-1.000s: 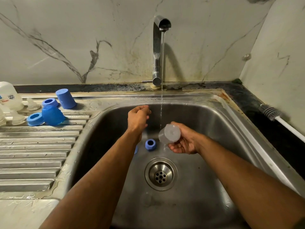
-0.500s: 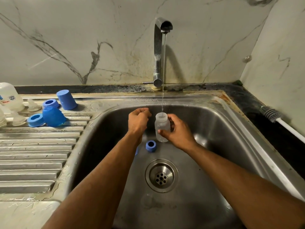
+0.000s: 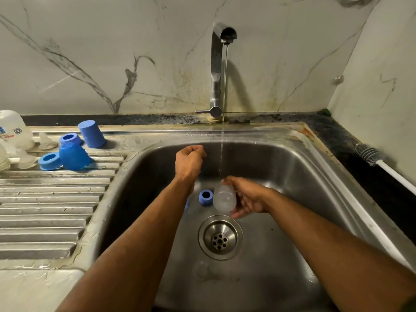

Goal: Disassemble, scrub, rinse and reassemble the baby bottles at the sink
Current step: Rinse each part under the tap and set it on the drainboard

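Note:
My right hand (image 3: 246, 198) grips a clear baby bottle body (image 3: 224, 197) over the sink basin (image 3: 281, 167), tilted with its base toward me, right under the thin stream from the tap (image 3: 219, 68). My left hand (image 3: 190, 162) hovers to the left of the stream with fingers curled, holding nothing I can see. A blue collar ring (image 3: 206, 197) lies on the basin floor beside the bottle; another blue piece (image 3: 186, 202) peeks out from behind my left forearm.
On the draining board (image 3: 45, 212) at left stand two blue caps (image 3: 91, 134) (image 3: 73, 156), two blue rings (image 3: 49, 161) (image 3: 69, 138), clear teats (image 3: 46, 141) and an upturned bottle (image 3: 13, 129). A bottle brush (image 3: 371, 157) lies on the dark counter at right. The drain (image 3: 220, 237) sits below my hands.
My right hand has tipped the bottle from upright under the stream to tilted and lowered it toward the drain. My left hand has stayed almost still.

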